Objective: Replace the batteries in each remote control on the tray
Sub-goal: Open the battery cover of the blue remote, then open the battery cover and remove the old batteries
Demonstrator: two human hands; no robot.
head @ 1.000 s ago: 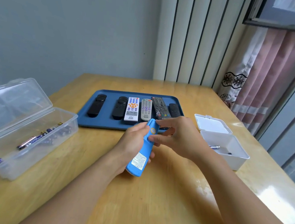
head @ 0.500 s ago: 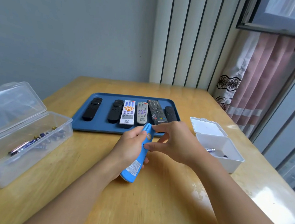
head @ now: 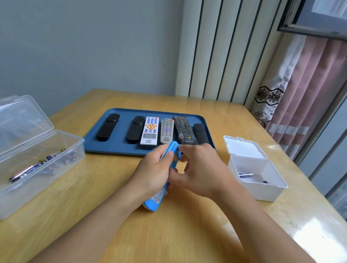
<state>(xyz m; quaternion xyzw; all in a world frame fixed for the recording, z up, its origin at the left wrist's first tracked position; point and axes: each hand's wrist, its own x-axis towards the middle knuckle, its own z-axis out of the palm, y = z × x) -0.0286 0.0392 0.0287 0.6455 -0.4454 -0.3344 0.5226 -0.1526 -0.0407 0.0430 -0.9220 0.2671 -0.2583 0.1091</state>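
— Where's the blue remote [head: 158, 189]?
— Above the surface [head: 179, 247], just in front of the tray [head: 114, 149]. The left hand [head: 154, 173] is wrapped around it.
— And the right hand [head: 202, 169]?
— Fingers bent against the remote's upper part; whether they pinch anything, I can't tell.

wooden table [head: 179, 247], blue tray [head: 95, 145], clear box [head: 39, 165], white box [head: 255, 191]

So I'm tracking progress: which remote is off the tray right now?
The blue remote, gripped in the left hand above the table. The other six, black, white and grey, all lie flat in a row on the blue tray.
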